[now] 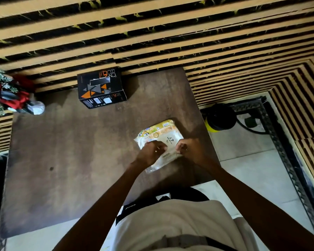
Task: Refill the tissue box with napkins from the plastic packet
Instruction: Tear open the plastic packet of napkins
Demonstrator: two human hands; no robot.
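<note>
Plastic packet [159, 142] lies flat on table [71, 151], near table's right edge, long axis running diagonally from near-left to far-right. Both hands sit on packet's near half: left hand [150, 153] and right hand [187, 148] each pinched shut on wrapper film (seemingly poised to tear it apart). Tissue box [101, 87] stands well apart, at table's far edge, up-left of packet.

Likely a home room: dark wooden surface [65, 151] against a slatted black-and-tan wall panel [152, 33], red artificial flowers [5, 95] at the far left corner, pale tiled floor [252, 171] alongside.
</note>
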